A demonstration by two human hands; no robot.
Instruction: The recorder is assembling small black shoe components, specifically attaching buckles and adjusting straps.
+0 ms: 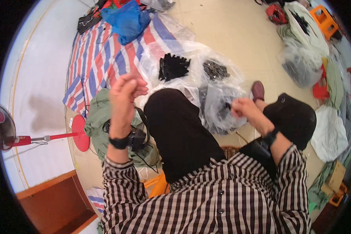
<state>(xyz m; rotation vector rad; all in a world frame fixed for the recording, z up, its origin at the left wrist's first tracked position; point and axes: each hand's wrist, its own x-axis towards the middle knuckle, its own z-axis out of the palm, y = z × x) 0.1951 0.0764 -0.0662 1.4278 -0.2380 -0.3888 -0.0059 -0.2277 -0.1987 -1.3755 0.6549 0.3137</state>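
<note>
My left hand is raised left of my knee, its fingers loosely bent and a little blurred, with nothing visible in them. My right hand is closed over a clear plastic bag. A small black piece pokes out at its fingertips; its kind is too small to tell. Beyond my knee, a heap of black strip-like pieces lies on clear plastic sheeting. To its right sits a pile of small dark, metallic-looking parts.
A striped tarp with a blue bag spreads at far left. A green cloth bag and a red fan base stand nearer. Plastic bags, a white sack and an orange stool line the right side.
</note>
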